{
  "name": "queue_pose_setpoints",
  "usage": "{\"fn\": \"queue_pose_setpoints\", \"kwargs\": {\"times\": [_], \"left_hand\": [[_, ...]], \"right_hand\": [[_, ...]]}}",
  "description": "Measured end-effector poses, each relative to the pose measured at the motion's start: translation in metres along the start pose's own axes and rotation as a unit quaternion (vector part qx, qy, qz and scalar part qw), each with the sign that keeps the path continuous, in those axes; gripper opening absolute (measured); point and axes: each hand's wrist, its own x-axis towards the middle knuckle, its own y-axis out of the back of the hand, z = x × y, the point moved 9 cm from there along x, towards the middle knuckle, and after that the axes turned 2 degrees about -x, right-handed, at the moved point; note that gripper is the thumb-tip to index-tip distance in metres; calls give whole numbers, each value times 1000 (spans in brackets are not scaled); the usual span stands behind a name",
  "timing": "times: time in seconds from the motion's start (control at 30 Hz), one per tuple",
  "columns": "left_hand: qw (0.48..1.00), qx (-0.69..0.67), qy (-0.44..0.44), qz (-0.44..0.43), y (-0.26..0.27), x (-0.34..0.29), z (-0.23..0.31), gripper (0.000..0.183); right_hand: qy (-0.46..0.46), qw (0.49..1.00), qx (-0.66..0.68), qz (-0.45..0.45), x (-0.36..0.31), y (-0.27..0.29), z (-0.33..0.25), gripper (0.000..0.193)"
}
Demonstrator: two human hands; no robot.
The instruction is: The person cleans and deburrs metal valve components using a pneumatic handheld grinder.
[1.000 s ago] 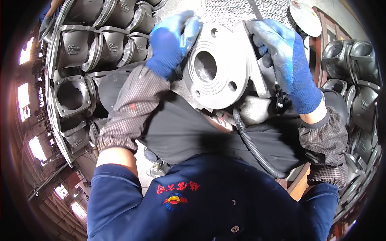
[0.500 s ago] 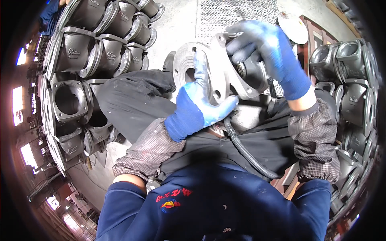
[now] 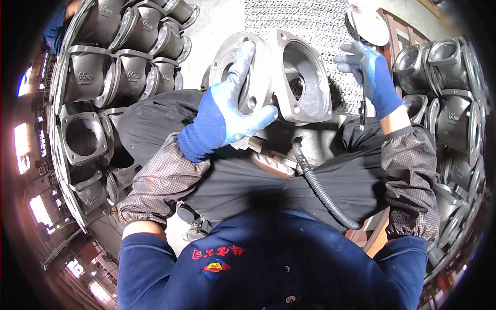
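Note:
A grey cast-metal valve body (image 3: 306, 106) with a round flange and a square flange is held tilted above my lap. My left hand (image 3: 232, 101), in a blue coated glove, grips its round flange, with the index finger across the face and the thumb beneath. The square flange's wide opening now faces up and to the right. My right hand (image 3: 373, 75), gloved alike, is apart from the casting, its fingers stretched toward the left. A thin dark rod (image 3: 362, 111) runs beside the right palm; whether the hand touches it I cannot tell.
Stacked grey valve bodies (image 3: 90, 77) rise on the left, and more castings (image 3: 454, 116) stand on the right. A ribbed black hose (image 3: 323, 188) crosses my lap. Ahead lie a patterned metal mat (image 3: 294, 15) and a white round disc (image 3: 371, 27).
My right hand has come off the valve body and moved right. My left hand has shifted left with the casting, whose square opening has turned into view.

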Motion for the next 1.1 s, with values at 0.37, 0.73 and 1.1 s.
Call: {"fn": "queue_pose_setpoints", "kwargs": {"times": [0.37,0.73,1.1], "left_hand": [[970,-234,61,-2,32,2,-37,73],[817,-481,287,139,28,-47,-125,54],[775,-562,212,198,37,-71,-171,40]], "right_hand": [[60,979,-168,-102,-9,-48,47,25],[76,972,-132,-177,-28,-131,50,37],[-56,991,-64,-106,-30,-163,55,33]]}}
